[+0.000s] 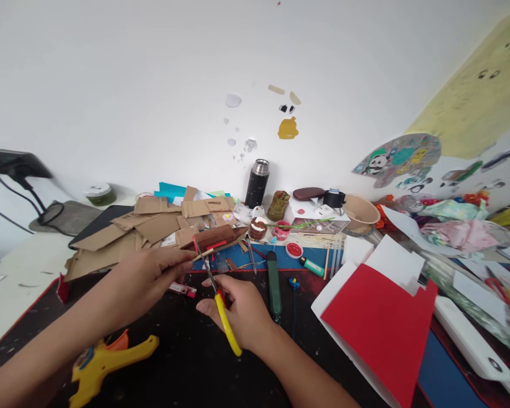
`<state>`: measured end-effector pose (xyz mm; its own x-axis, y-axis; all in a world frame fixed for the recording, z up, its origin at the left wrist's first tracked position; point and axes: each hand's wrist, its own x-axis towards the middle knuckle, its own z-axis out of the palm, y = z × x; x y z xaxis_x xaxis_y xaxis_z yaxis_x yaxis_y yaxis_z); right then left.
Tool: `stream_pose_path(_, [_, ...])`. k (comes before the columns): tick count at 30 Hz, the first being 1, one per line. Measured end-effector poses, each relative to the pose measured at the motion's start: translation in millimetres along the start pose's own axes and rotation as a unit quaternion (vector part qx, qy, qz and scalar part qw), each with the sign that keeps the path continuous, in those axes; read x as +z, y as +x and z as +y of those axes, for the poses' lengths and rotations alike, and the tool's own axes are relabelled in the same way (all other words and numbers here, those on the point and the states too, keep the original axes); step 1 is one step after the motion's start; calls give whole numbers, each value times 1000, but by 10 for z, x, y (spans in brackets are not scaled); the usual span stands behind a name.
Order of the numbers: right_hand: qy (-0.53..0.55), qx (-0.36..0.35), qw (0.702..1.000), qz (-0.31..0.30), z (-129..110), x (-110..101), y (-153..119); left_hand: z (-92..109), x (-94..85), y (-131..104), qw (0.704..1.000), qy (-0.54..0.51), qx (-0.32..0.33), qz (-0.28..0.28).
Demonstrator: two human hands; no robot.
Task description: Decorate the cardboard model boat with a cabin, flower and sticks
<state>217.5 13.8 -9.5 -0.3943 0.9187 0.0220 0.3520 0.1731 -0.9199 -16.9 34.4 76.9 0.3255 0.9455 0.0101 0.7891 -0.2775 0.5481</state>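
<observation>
Scissors (226, 323) with yellow handles sit in the right hand (242, 309), which is closed around them near the middle of the table; their blades slant away to the far left and meet a thin wooden stick (208, 251), pinched between the fingertips of the left hand (151, 277). Just beyond the stick lies a long brown piece (212, 237) (pointed at its right end); cardboard pieces (157, 224) are heaped to its left.

The black mat (195, 351) has a red edge running down its left side; its widest bare stretch is at the near middle, between a yellow tool (110, 360) on the left and the right forearm. A green cutter (273, 286) stands lengthwise just right of the right hand, narrowing the room there; farther right, a red sheet (382, 323) overlaps white paper (393, 258) and reaches the near side.

A pink-and-white tube (182, 289) beside the left hand carries print too small to read; the green-and-white tube (312, 266) has no legible wording either; a dark round mark, also unreadable, shows on the white device (474, 338) at near right.
</observation>
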Motion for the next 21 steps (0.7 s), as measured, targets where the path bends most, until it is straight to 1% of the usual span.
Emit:
stream_pose_path(4, [9, -5, 1000, -3, 12, 4, -1, -35, -2, -8, 1000, -15, 15, 7])
stream_pose_path(10, [21, -12, 1000, 8, 60, 38, 7, -39, 72, 9, 997, 59, -4, 39])
stream_pose_path(16, [10, 12, 1000, 20, 26, 36, 1, -7, 125, 4, 996, 91, -16, 18])
stream_pose_path(19, [22, 23, 999, 23, -4, 34, 0, 34, 137, -1, 994, 107, -10, 24])
stream_pose_path(21, [19, 20, 999, 28, -23, 33, 0, 77, 121, -5, 993, 115, -18, 23])
